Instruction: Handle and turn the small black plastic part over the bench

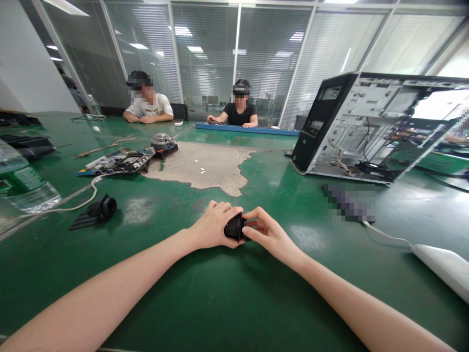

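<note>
A small black plastic part (233, 229) is held between my two hands, just above the green table (227, 293). My left hand (212, 226) wraps round its left side, fingers curled over it. On the other side, my right hand (266, 230) pinches the part's narrower right end between thumb and fingers. What the part belongs to cannot be made out. Off to the left lies another black plastic piece (104, 208) with a round opening and flat slats, touched by neither hand.
An opened computer case (318, 127) stands at the right, near a blurred-out dark object (346, 203) on a cable and a white device (439, 264). At left are a circuit board (120, 161), a cooling fan (164, 143) and a plastic bottle (25, 181). Two people sit across the table.
</note>
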A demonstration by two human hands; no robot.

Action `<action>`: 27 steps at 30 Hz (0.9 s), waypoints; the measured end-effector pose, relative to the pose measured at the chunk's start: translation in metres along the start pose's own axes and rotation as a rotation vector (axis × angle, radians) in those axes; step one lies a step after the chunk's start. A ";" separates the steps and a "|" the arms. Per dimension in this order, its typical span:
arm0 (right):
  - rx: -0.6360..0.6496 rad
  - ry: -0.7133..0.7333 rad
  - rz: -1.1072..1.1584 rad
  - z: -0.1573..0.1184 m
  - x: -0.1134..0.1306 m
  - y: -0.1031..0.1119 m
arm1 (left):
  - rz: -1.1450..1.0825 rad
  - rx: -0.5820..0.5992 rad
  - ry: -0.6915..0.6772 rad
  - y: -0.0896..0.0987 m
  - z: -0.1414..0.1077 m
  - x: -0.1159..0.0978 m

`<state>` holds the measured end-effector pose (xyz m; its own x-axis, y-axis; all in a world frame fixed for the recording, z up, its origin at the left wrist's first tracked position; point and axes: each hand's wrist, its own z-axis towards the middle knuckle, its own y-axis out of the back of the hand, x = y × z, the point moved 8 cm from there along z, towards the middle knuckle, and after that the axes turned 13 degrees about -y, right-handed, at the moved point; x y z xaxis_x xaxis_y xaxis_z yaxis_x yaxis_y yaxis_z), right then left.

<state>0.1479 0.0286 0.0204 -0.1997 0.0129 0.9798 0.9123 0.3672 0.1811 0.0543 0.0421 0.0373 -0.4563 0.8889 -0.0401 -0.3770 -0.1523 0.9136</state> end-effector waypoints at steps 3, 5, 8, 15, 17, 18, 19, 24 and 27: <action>-0.062 0.017 -0.009 0.002 -0.001 0.003 | -0.004 -0.007 0.001 0.000 0.000 0.000; -0.087 0.014 -0.020 0.004 -0.003 0.004 | -0.005 0.000 0.001 0.000 0.000 0.000; -0.055 -0.014 -0.024 0.005 -0.006 0.001 | -0.001 0.008 0.000 0.000 0.000 0.000; -0.009 0.031 -0.017 -0.003 0.004 -0.003 | -0.014 -0.001 0.004 0.000 0.000 0.000; -0.049 0.056 -0.023 -0.002 0.005 0.000 | -0.018 -0.002 0.004 0.000 0.000 0.000; -0.062 0.057 -0.028 -0.001 0.004 0.002 | -0.017 -0.001 0.005 0.000 0.000 0.000; -0.071 0.055 -0.025 0.000 0.003 0.002 | -0.017 0.001 0.005 0.001 0.000 0.000; -0.085 -0.010 -0.039 0.006 -0.006 0.005 | -0.009 0.013 0.001 0.001 0.000 0.000; -0.041 -0.027 -0.038 0.004 -0.004 0.002 | -0.009 0.017 0.008 0.000 0.000 0.001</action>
<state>0.1487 0.0328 0.0161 -0.2432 0.0251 0.9697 0.9176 0.3299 0.2216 0.0542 0.0430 0.0371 -0.4591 0.8869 -0.0512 -0.3676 -0.1372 0.9198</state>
